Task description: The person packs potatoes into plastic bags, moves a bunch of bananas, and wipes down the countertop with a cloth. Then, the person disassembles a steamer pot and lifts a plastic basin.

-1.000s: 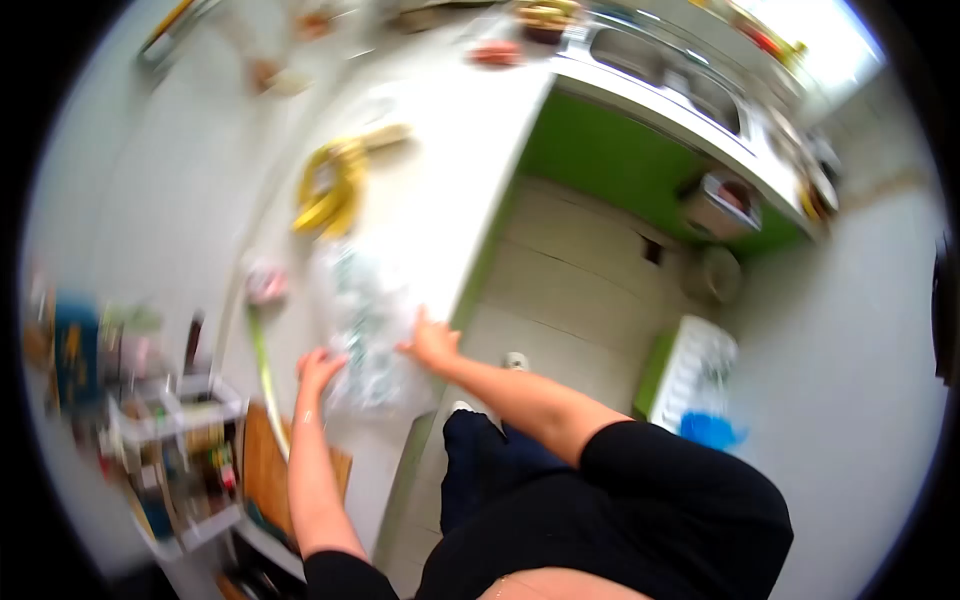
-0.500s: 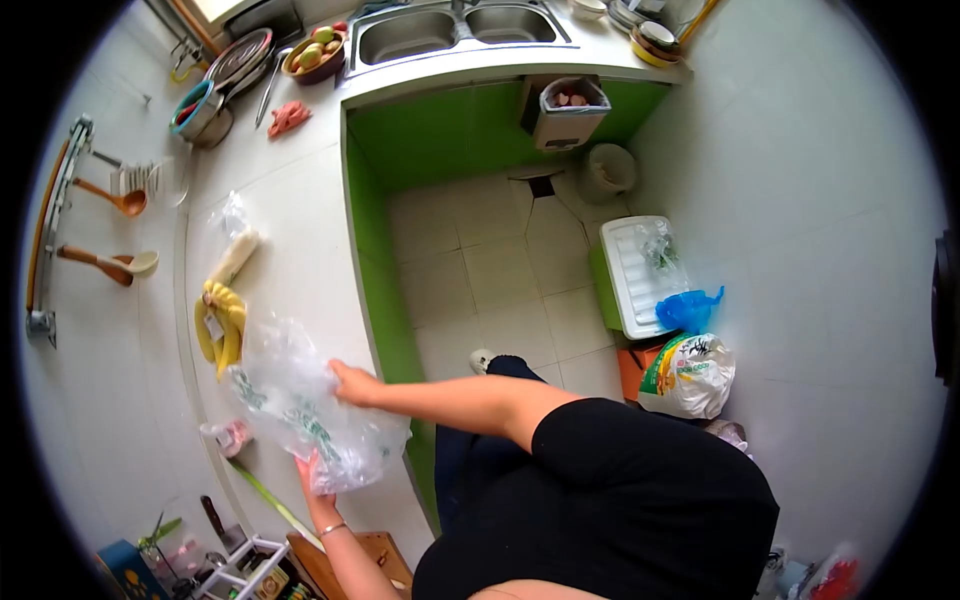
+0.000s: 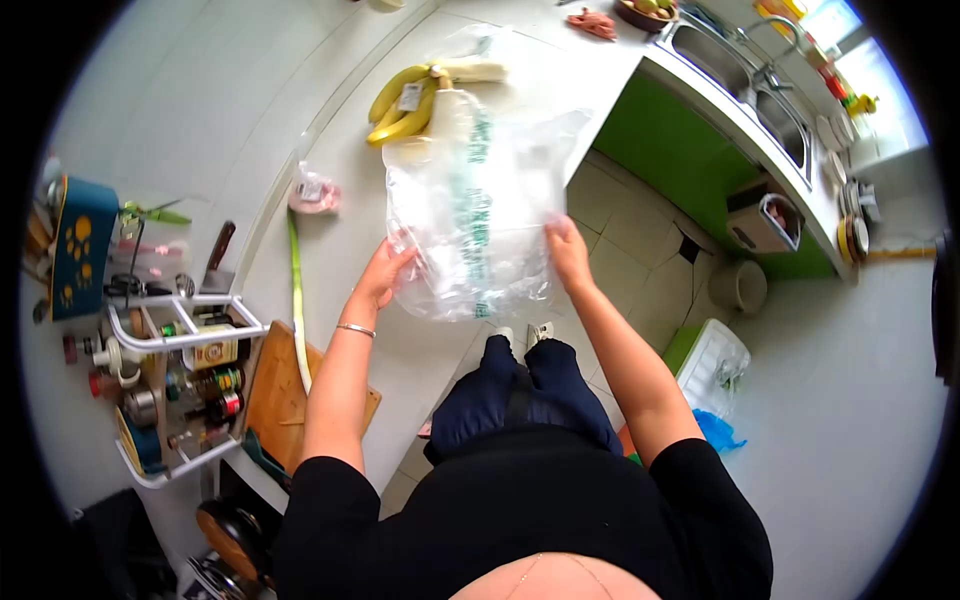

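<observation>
A clear plastic bag (image 3: 478,215) with green print is stretched out between my hands, above the counter's front edge. My left hand (image 3: 383,272) is closed on its left side, and my right hand (image 3: 566,250) grips its right side. Just beyond the bag lie yellow bananas (image 3: 405,112) with a white label and a pale wrapped item (image 3: 475,70). Left of the bag, a small pack of pink meat (image 3: 315,192) rests by the wall, near the top of a long green onion (image 3: 297,290). The onion's white end reaches a wooden cutting board (image 3: 275,400).
A white rack (image 3: 200,335) of bottles and a cleaver (image 3: 219,255) stand at the left. The double sink (image 3: 715,60), a fruit bowl (image 3: 645,14) and a pink cloth (image 3: 592,23) are at the far right. A bin (image 3: 738,287) and a white-lidded box (image 3: 705,370) sit on the floor.
The bag has been lifted and spread out flatter between both hands. The view has turned, so the counter now runs up the middle and the sink is at the upper right.
</observation>
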### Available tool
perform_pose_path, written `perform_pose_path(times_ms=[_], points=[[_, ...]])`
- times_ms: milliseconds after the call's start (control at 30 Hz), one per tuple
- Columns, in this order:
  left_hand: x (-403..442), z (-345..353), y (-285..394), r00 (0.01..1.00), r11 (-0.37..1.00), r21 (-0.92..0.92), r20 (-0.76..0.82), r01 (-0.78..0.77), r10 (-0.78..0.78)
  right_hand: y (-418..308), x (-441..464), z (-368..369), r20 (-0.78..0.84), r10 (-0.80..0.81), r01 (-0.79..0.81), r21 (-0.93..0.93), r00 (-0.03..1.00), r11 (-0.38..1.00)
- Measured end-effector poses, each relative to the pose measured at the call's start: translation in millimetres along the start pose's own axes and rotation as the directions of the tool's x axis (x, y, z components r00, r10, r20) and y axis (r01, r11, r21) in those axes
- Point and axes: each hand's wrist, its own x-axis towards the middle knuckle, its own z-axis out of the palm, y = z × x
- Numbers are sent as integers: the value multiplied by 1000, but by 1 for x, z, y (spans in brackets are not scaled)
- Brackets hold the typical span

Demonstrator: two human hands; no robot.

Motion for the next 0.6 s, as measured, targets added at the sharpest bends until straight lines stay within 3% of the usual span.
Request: perform_pose_path(times_ms=[33,100,133,233,300,433,600], points=[[-1,-4,-3,1000,1000,-23,6,5,-5,-6,-4,-2,21,164,-165,203,986,965],[-5,-13,-10,999,999,-36,-26,20,-21,2,7,-8,18,202,-186,477,979,859],[-5,-19,-16,998,999,-34,-56,16,-18,6,16,-8,-29,159,-125,486,987,865],[-10,-39,-30,992,1000,6,-123,-21,21,35,37,-27,92,248,-261,485,964,834],[-14,-47,-33,985,997,46,-158,-57,63,50,50,-31,151,219,-264,457,964,849],[-23,-66,-38,978,997,74,-203,-35,50,38,55,-25,349,324,-476,641,879,602],[-35,-78,-31,968,990,141,-251,10,26,-7,47,9,390,357,-523,524,849,672]])
